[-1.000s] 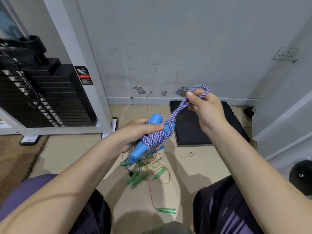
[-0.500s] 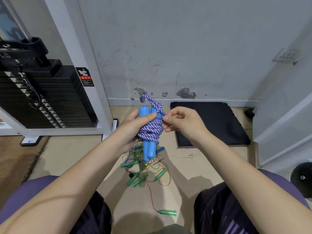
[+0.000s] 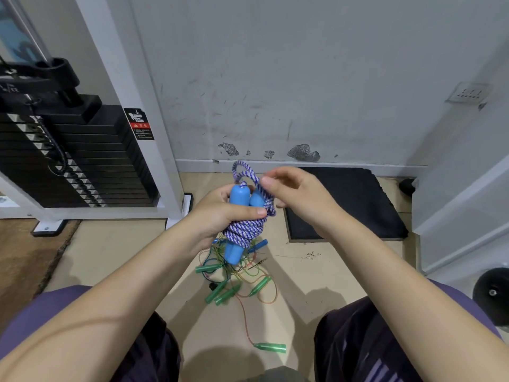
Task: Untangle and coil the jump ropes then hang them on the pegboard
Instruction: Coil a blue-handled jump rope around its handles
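Note:
A blue-and-white braided jump rope [image 3: 246, 230] is wound in a tight coil around its two blue handles [image 3: 239, 199], held upright in mid-air. My left hand [image 3: 220, 216] grips the handles and coil, thumb across the wraps. My right hand [image 3: 297, 197] pinches the rope's free loop near the handle tops; the loop sticks up above them. Below on the floor lies a tangle of thin coloured jump ropes [image 3: 237, 274] with green handles, one green handle [image 3: 271, 347] lying apart nearer me. No pegboard is in view.
A black weight stack [image 3: 74, 158] in a white machine frame [image 3: 154, 133] stands at the left. A black mat [image 3: 347, 202] lies by the wall ahead. My knees frame the bottom corners. A black round object [image 3: 493, 293] sits at the right edge.
My right hand came in from the upper right, where it stretched the rope's loop, to the handle tops. The handles swung from tilted to upright in my left hand.

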The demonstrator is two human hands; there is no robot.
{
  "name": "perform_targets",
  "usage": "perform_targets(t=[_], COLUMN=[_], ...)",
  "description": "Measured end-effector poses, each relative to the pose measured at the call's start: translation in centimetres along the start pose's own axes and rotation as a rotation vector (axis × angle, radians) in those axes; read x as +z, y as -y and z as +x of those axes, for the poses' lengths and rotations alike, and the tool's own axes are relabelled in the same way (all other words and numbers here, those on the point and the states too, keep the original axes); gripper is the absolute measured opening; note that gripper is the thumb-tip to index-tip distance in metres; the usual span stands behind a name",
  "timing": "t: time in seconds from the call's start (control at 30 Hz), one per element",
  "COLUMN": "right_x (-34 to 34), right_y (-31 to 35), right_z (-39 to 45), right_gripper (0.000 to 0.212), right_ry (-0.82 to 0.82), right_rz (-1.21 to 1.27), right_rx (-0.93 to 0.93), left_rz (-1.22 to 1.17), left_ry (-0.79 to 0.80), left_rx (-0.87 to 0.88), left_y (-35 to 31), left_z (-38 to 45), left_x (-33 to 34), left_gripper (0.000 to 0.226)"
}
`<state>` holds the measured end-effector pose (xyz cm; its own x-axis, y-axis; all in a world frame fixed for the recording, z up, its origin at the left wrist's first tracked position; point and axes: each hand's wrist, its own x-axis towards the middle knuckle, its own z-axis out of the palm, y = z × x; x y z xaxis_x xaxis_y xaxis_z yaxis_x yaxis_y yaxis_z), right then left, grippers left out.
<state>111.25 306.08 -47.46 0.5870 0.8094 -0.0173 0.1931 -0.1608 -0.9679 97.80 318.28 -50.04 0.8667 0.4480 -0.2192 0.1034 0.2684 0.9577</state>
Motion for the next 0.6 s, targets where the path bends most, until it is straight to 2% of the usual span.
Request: perform_targets(t=[0.07,0.2,0.37,0.43,0.6], right_x=[0.52,0.61,0.3,0.47,0.75], right_y=[0.03,0.24,0.08,-0.25,-0.42], right_z=[-0.37,-0.73,-0.19,-0.14,-0.2], right_gripper=[0.004,0.013,0.02,0.019,0.015], right_ry=[0.09,0.12,0.157,0.153,0.04], right_rz=[0.019,0.11,0.342,0.343,0.274], right_rx=[-0.013,-0.06,0.021,0.001,-0.084], left_rz=[0.009,0.03,-0.067,-0.077,-0.077], left_ry=[0.036,0.099,0.13,0.153,0.154], left_rx=[-0.024,-0.1,-0.153,-0.158,-0.171], left_y=[-0.02,-0.45,-0.66,-0.72,-0.74], left_z=[-0.17,-0.63,-0.7,-0.71,-0.48], left_x=[0.51,1.13,0.97,0.96,1.24], left_gripper=[0.06,0.036,0.048,0.045,0.056])
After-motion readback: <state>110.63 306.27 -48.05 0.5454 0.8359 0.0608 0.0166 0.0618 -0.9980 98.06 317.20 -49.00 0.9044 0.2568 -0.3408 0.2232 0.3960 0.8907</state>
